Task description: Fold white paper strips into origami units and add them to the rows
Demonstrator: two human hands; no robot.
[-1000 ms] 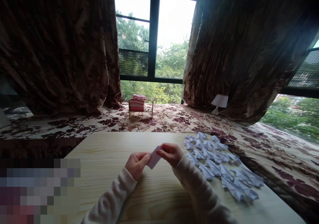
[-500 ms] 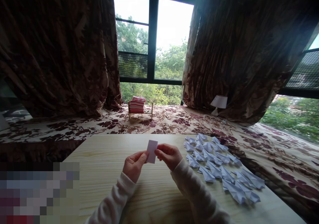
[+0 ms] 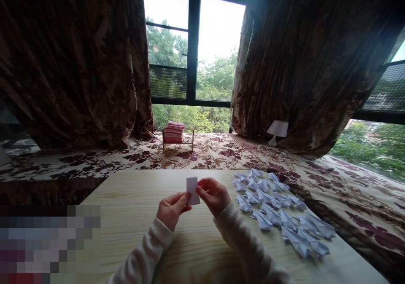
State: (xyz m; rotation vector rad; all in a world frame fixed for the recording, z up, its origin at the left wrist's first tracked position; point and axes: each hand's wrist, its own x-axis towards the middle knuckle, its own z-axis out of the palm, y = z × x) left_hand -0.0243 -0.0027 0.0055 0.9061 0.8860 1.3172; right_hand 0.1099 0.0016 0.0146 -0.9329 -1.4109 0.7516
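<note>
Both hands hold up a small folded white paper (image 3: 192, 189) above the light wooden table (image 3: 133, 208). My left hand (image 3: 171, 210) pinches its lower left edge with thumb and fingers. My right hand (image 3: 214, 195) pinches its right edge. The paper stands nearly upright between them. To the right of my hands lie several folded white paper pieces (image 3: 278, 210) spread in rows on the table.
A floral-patterned cloth (image 3: 221, 153) covers the surface beyond the table. On it stand a small wooden rack with striped red fabric (image 3: 175, 133) and a little white lamp (image 3: 277, 130). Dark patterned curtains (image 3: 79, 60) frame the window (image 3: 194, 48). A blurred patch covers the lower left.
The paper has been turned from a tilted, low position to upright and lifted a little higher. Both hands kept their pinch on it.
</note>
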